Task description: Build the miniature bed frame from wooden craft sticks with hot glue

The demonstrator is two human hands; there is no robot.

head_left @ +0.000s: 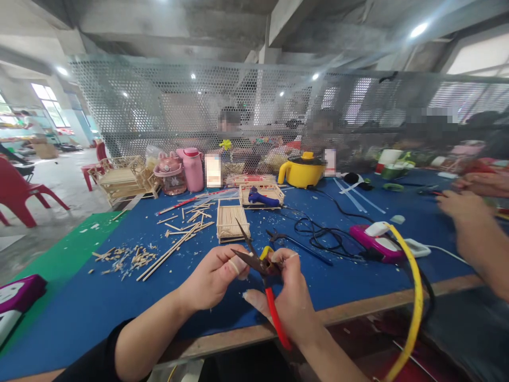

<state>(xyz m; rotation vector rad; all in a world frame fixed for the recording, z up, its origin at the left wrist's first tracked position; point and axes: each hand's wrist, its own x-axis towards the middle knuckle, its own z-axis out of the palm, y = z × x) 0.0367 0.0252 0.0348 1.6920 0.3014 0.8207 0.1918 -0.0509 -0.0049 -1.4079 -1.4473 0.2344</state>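
Over the front of the blue table, my right hand (294, 300) is closed round red-handled scissors (270, 268). The dark blades point up and to the left and stand apart. A bit of yellow shows by my right fingers. My left hand (214, 278) is pinched close beside the lower blade; what lies between its fingertips is too small to make out. Pale wrappings cover some fingertips. Just beyond my hands sits a small frame of wooden sticks (231, 220). Behind it, a blue glue gun (262, 198) rests on another stick frame (246, 188).
Loose sticks (170, 252) and short offcuts (137, 257) lie on the left. Pliers (298, 245), black cables and a purple power strip (376, 244) with a yellow cord are on the right. A yellow pot (304, 172) stands behind. A co-worker's arm (473, 228) reaches in at right.
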